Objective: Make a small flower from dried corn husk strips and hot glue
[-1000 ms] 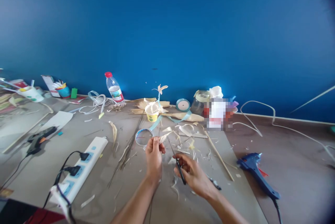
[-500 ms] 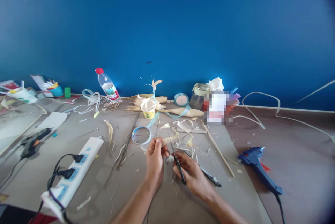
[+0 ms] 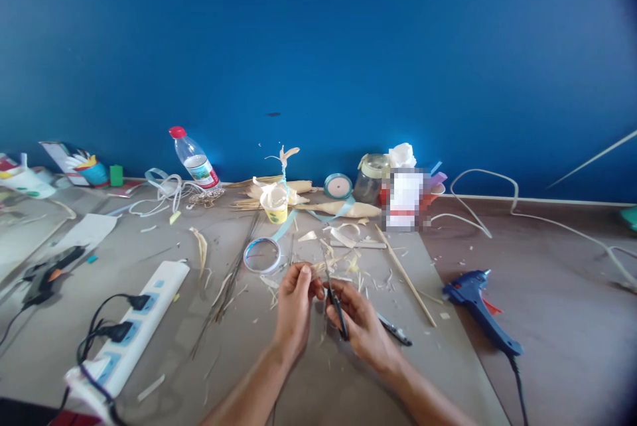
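Between the thumb and fingers of my left hand is pinched a pale piece of dried husk. My right hand is wrapped round the black handles of a pair of scissors, whose blades point up and away across the husk. Both hands are close together above the littered grey work surface. Behind them stands a small yellow-white cup with a dried-husk flower on a blue-wrapped stem. A roll of tape lies just beyond my left hand, and a dark-handled tool lies beside my right wrist.
A white power strip with black plugs lies at left, near a black glue gun. At right rests a blue glue gun. A bottle, ribbon spool and glass jar stand along the blue wall.
The scissors have come closer to my left hand, and their blades now cross the husk. The whole view has shifted, so the table items appear farther left and slightly higher.
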The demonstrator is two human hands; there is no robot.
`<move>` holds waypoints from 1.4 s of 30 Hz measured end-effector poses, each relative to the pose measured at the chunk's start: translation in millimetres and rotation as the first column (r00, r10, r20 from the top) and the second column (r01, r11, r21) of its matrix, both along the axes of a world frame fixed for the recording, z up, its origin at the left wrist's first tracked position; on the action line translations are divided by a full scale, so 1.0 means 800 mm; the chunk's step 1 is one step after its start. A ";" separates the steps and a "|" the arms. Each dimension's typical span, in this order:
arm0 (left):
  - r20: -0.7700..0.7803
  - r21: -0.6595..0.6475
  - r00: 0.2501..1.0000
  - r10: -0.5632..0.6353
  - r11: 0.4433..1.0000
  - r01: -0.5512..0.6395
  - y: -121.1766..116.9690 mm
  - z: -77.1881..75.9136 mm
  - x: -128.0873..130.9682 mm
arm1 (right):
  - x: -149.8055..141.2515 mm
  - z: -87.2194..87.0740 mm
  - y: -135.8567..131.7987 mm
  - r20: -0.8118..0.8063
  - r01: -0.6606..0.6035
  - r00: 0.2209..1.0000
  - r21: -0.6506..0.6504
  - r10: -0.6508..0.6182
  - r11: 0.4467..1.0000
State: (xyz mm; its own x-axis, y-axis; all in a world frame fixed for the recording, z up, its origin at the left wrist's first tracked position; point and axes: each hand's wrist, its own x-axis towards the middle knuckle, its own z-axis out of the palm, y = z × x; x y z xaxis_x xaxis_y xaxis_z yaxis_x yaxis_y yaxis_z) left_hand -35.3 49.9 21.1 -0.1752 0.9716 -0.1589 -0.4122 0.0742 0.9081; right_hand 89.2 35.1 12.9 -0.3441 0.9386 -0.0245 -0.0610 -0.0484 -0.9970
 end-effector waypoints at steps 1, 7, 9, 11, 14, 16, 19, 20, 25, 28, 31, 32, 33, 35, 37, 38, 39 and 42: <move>0.000 0.000 1.000 0.001 1.000 -0.001 0.000 0.001 0.000 | 0.000 0.000 0.000 -0.006 0.000 1.000 -0.002 0.000 1.000; -0.011 0.008 1.000 0.001 1.000 0.000 0.000 -0.001 0.000 | -0.001 0.002 -0.001 -0.003 -0.001 1.000 -0.013 0.001 1.000; -0.008 0.009 1.000 -0.003 1.000 0.003 0.000 -0.003 0.000 | -0.001 0.001 -0.001 -0.005 -0.002 1.000 -0.014 0.002 1.000; -0.003 0.009 1.000 -0.002 1.000 0.002 0.000 -0.004 0.000 | -0.001 0.000 -0.001 -0.007 0.000 1.000 -0.020 -0.001 1.000; 0.009 0.002 1.000 -0.002 1.000 0.002 0.000 -0.004 -0.001 | -0.002 -0.002 -0.001 -0.007 0.012 1.000 -0.018 -0.012 1.000; 0.011 -0.001 1.000 0.000 1.000 0.000 0.000 -0.003 0.000 | -0.003 -0.001 -0.002 -0.005 0.017 1.000 -0.021 -0.017 1.000; 0.014 -0.004 1.000 0.002 1.000 -0.002 0.000 -0.003 0.000 | -0.005 0.001 -0.002 -0.008 0.024 1.000 -0.026 -0.024 0.999; 0.016 -0.006 1.000 0.000 1.000 0.000 0.000 -0.003 0.000 | -0.005 0.001 -0.002 -0.010 0.028 1.000 -0.023 -0.028 0.999; 0.010 -0.002 1.000 0.000 1.000 0.000 -0.001 -0.006 0.000 | -0.006 0.000 -0.002 0.006 0.041 0.999 -0.008 -0.041 0.999; -0.006 0.003 1.000 -0.003 1.000 0.003 -0.001 -0.005 -0.001 | -0.006 -0.002 -0.002 0.022 0.042 0.999 -0.008 -0.042 0.999; -0.025 0.001 1.000 0.003 1.000 -0.003 0.000 -0.003 -0.002 | -0.007 -0.005 -0.002 0.027 0.057 0.998 -0.020 -0.057 0.998; -0.035 0.000 0.999 0.009 1.000 -0.009 0.001 -0.002 -0.003 | -0.008 -0.006 -0.003 0.026 0.063 0.998 -0.028 -0.063 0.998; -0.047 -0.001 0.999 0.016 1.000 -0.016 0.001 -0.002 -0.004 | -0.009 -0.007 -0.003 0.024 0.071 0.997 -0.039 -0.070 0.997; -0.075 -0.005 0.997 0.033 0.999 -0.034 0.003 -0.002 -0.006 | -0.011 -0.009 -0.002 0.019 0.080 0.997 -0.067 -0.079 0.995; -0.100 -0.014 0.994 0.040 0.999 -0.041 0.005 -0.003 -0.008 | -0.012 -0.010 -0.001 0.012 0.094 0.996 -0.097 -0.093 0.991; -0.106 -0.017 0.993 0.042 0.999 -0.044 0.006 -0.004 -0.010 | -0.012 -0.010 0.000 0.012 0.104 0.995 -0.109 -0.103 0.989; -0.109 -0.018 0.993 0.045 0.999 -0.047 0.008 -0.004 -0.012 | -0.012 -0.010 0.000 0.015 0.111 0.994 -0.120 -0.110 0.987; -0.117 -0.013 0.992 0.050 0.999 -0.052 0.012 -0.004 -0.017 | -0.007 -0.004 0.000 0.016 0.114 0.993 -0.141 -0.113 0.983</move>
State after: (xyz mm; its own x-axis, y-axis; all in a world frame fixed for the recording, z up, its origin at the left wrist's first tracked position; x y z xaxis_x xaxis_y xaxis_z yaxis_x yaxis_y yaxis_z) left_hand -49.0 59.3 17.9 -0.2428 0.9584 -0.1503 -0.3069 0.0710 0.9491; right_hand 83.4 34.7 9.5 -0.2349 0.9584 -0.1625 -0.0667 -0.1827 -0.9809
